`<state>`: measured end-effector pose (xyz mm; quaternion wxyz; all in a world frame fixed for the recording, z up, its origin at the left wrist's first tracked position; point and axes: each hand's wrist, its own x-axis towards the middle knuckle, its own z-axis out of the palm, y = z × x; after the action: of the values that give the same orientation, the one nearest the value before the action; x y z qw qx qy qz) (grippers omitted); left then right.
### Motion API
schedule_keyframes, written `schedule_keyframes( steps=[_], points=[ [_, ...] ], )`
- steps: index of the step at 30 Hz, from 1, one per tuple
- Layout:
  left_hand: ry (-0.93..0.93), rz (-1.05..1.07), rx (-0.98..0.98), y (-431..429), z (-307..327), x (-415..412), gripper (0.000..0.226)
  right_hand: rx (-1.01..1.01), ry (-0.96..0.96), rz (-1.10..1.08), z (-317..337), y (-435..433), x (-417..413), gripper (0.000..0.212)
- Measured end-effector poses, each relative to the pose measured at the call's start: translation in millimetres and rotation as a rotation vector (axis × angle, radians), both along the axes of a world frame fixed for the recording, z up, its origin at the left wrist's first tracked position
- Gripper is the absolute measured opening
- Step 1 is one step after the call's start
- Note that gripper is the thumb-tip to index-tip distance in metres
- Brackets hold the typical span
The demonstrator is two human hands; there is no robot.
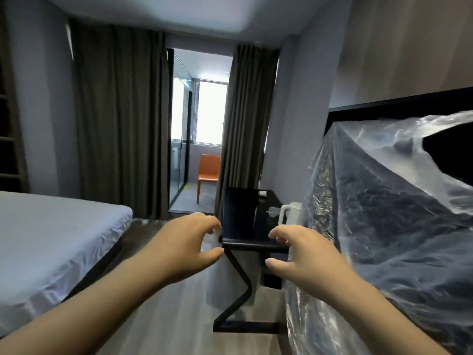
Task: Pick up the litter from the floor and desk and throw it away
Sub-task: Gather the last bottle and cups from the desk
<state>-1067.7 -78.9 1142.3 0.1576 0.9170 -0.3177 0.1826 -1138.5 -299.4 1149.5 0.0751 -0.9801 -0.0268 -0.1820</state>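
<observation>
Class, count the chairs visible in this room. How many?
2: an orange chair beyond the curtains, a black chair at the desk. Others may be hidden.

Room contents, fixed and loose:
- Bed (51, 239), left foreground: white sheet, corner towards the middle of the room.
- Dark shelving (10, 139), far left edge; detail not readable.
- Two full-length grey-brown curtains: left curtain (117, 119) wide, right curtain (245, 119) narrow, parted around a doorway.
- Glass partition (179, 129), dark-framed, inside the doorway.
- Window (211, 111), bright, with blinds, in the back room.
- Orange chair (208, 172), beneath the window, upright.
- Black chair (239, 213), centre: solid back, Z-shaped leg frame.
- White kettle (290, 213), just right of the black chair's back, partly hidden.
- Black panel (384, 106), upper right, against a wood-grain wall (409, 47).
</observation>
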Motion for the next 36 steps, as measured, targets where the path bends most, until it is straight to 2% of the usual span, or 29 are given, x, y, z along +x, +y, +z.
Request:
schedule_keyframes(
  steps=[10,22,29,36],
  points=[
    [0.092,-0.028,0.058,10,-25,180,0.044,0.040,0.082,-0.039,-26,6,169,0.047],
    [0.105,-0.009,0.113,-66,-35,403,0.047,0.097,0.120,-0.073,-49,-82,391,0.050],
    [0.178,-0.036,0.122,-100,-56,519,0.046,0.133,0.183,-0.111,-65,-115,498,0.050],
    [0.183,-0.151,0.119,-129,-71,652,0.046,0.170,0.198,-0.216,-85,-134,612,0.050]
  ],
)
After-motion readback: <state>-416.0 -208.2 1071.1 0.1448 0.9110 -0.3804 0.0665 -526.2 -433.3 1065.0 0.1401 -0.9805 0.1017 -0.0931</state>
